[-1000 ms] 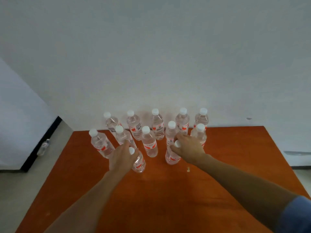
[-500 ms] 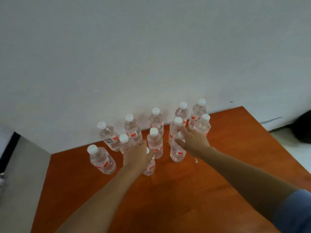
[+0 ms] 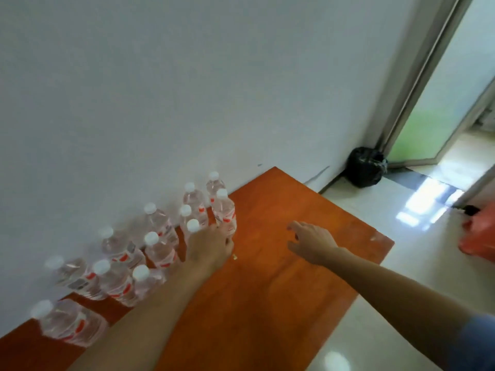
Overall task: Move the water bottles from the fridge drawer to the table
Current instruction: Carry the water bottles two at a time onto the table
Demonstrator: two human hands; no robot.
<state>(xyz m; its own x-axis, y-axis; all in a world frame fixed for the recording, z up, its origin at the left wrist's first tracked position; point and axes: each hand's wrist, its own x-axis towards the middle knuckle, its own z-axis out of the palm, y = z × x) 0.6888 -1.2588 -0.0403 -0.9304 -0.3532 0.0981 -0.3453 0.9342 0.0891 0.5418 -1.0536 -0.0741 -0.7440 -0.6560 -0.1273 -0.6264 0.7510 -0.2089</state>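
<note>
**A:** What has changed in the last second?

**B:** The right hand [image 3: 312, 243] has let go of its bottle. It's loose-fingered and empty over bare table [image 3: 281, 303], well apart from the cluster.

**A:** And the left hand [image 3: 211, 246]?

**B:** It's still at the water bottles [image 3: 160, 253], which stand just beyond and beside its fingers. I can't tell whether it grips one. This pair looks delivered, so probably another trip.

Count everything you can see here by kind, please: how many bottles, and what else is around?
Table: 1
Water bottles, white-capped, on it: 12
Black bag: 1
Orange-red thing at the right edge, too blurred to name: 1
Total: 15
</note>
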